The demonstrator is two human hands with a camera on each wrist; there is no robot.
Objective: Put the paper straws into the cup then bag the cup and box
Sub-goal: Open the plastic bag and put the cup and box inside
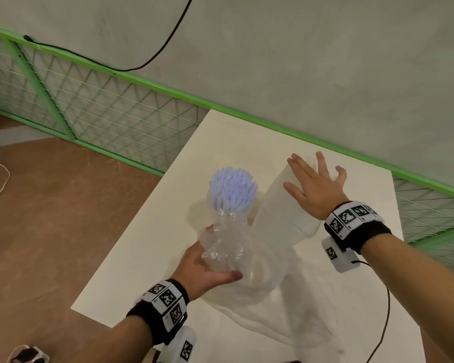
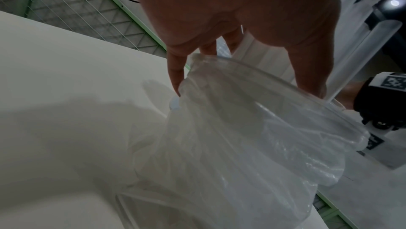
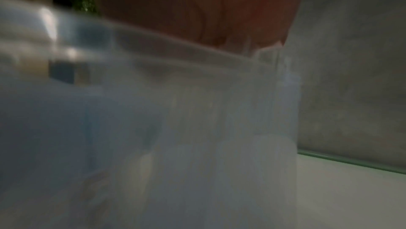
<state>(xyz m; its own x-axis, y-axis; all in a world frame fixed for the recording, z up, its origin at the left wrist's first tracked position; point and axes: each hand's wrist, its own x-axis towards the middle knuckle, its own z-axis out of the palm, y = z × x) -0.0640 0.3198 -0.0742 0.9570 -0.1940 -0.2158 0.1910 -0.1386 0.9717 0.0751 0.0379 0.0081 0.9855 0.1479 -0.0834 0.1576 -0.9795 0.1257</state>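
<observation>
A clear plastic cup (image 1: 232, 195) packed with pale blue paper straws (image 1: 232, 188) stands upright on the white counter (image 1: 346, 297). The left hand (image 1: 205, 271) grips a crinkled clear plastic bag (image 1: 224, 244); the right hand (image 1: 316, 186), fingers spread, presses the tall translucent box (image 1: 281, 216). Best to hold the bag's mouth wide before loading.
</observation>
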